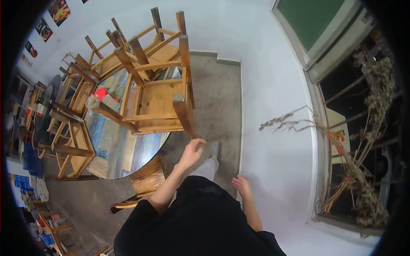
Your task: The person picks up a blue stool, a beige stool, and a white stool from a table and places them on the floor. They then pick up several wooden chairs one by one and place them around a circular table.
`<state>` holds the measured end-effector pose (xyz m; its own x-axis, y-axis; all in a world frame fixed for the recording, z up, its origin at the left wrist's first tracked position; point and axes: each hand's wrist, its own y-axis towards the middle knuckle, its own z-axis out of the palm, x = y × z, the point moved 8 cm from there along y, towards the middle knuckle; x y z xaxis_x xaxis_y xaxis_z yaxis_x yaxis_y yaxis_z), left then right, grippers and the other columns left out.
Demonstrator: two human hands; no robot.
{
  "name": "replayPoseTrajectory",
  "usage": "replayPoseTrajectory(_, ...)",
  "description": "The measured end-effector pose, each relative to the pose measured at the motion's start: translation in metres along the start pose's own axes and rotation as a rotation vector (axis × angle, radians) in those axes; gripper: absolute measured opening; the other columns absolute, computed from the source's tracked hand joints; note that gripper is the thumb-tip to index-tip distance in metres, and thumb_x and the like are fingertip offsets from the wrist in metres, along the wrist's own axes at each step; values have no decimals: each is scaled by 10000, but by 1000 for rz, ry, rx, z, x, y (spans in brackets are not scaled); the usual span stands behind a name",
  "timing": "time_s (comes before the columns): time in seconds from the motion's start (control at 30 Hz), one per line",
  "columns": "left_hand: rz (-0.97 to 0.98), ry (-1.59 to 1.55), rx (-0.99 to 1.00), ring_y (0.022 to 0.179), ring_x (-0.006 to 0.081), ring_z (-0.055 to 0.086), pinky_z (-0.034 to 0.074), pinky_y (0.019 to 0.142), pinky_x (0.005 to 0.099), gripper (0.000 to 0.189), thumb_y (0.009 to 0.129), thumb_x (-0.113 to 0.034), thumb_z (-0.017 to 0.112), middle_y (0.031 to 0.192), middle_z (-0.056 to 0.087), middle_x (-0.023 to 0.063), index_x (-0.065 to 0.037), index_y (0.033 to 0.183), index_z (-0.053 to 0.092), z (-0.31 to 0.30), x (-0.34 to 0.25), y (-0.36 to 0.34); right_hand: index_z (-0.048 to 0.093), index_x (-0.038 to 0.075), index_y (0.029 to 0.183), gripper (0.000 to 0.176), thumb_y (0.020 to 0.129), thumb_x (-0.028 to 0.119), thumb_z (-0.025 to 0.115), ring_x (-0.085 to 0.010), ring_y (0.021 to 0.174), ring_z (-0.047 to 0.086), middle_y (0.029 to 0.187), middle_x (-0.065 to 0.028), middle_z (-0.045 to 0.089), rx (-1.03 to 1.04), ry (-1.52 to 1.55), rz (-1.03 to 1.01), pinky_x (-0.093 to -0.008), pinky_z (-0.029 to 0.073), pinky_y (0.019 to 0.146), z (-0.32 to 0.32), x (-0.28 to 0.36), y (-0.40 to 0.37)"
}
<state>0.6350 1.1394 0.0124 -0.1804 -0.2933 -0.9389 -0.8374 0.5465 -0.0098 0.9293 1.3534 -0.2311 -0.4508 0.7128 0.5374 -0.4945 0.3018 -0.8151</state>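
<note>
My left hand (193, 152) is held out with its fingers loosely bent and apart, nothing in them. Its fingertips are right by the lower end of an upturned wooden chair (161, 102), which rests seat-down on a round table (112, 145) with a patchwork wood-plank top. Close to the white wall (273, 162), my right hand (242, 185) hangs low, open and holding nothing. Below the table edge, nearest my left arm, stands a wooden chair (147, 178) with a striped grain.
More upturned chairs (79, 160) crowd the table around a red item (101, 93). A concrete floor strip (218, 96) runs between table and wall. Dried plant stems (341, 155) stick out from the barred window at right. Shelves with goods (53, 230) stand lower left.
</note>
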Motion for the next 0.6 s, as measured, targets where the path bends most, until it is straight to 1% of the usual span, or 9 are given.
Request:
replayPoseTrajectory(0.07, 20, -10, -21, 1100, 323, 595, 460, 946, 383, 273, 840, -27, 515, 1120, 616, 189, -7, 1093, 617, 8, -8, 40, 479, 30, 1305, 430, 950, 267, 524, -300, 958, 650, 1146, -205, 636, 30, -42, -18, -411, 526, 819, 21, 41, 26)
replayPoseTrajectory(0.17, 76, 25, -82, 1088, 330, 592, 462, 932, 385, 250, 855, -34, 525, 1106, 610, 181, -8, 1086, 617, 10, -21, 101, 496, 31, 1277, 412, 941, 267, 531, -287, 934, 655, 1121, -196, 645, 63, -57, -26, -403, 530, 801, 50, 102, 85)
replayPoseTrajectory(0.27, 59, 39, -192, 1075, 342, 585, 460, 917, 385, 228, 861, -32, 534, 1090, 602, 175, -7, 1072, 614, -2, -31, 159, 508, 34, 1259, 398, 936, 264, 533, -285, 915, 658, 1099, -190, 652, 97, -150, -25, -397, 533, 785, 86, 172, 137)
replayPoseTrajectory(0.3, 92, 41, -244, 1067, 353, 576, 456, 912, 381, 215, 861, -17, 526, 1092, 596, 172, -8, 1059, 610, -8, -33, 177, 511, 34, 1253, 392, 934, 261, 533, -286, 912, 660, 1097, -190, 654, 111, -204, -20, -397, 535, 784, 98, 193, 155)
replayPoseTrajectory(0.37, 69, 13, -330, 1069, 353, 576, 455, 910, 381, 216, 859, -8, 521, 1103, 593, 170, -9, 1056, 609, -23, -37, 207, 517, 34, 1242, 381, 931, 254, 533, -287, 905, 662, 1093, -191, 657, 141, -309, -16, -398, 538, 782, 126, 238, 201)
replayPoseTrajectory(0.47, 37, 22, -460, 1058, 348, 578, 462, 888, 375, 218, 854, 9, 518, 1109, 589, 164, -9, 1053, 607, -36, -36, 230, 514, 38, 1253, 384, 930, 245, 529, -292, 929, 656, 1103, -200, 650, 177, -384, -76, -403, 538, 801, 162, 297, 246)
replayPoseTrajectory(0.6, -23, 41, -602, 1037, 338, 580, 476, 850, 365, 222, 846, 32, 517, 1106, 584, 158, -6, 1046, 604, -62, -33, 243, 500, 35, 1275, 394, 934, 232, 513, -304, 971, 644, 1128, -216, 636, 211, -503, 4, -422, 538, 813, 219, 343, 264)
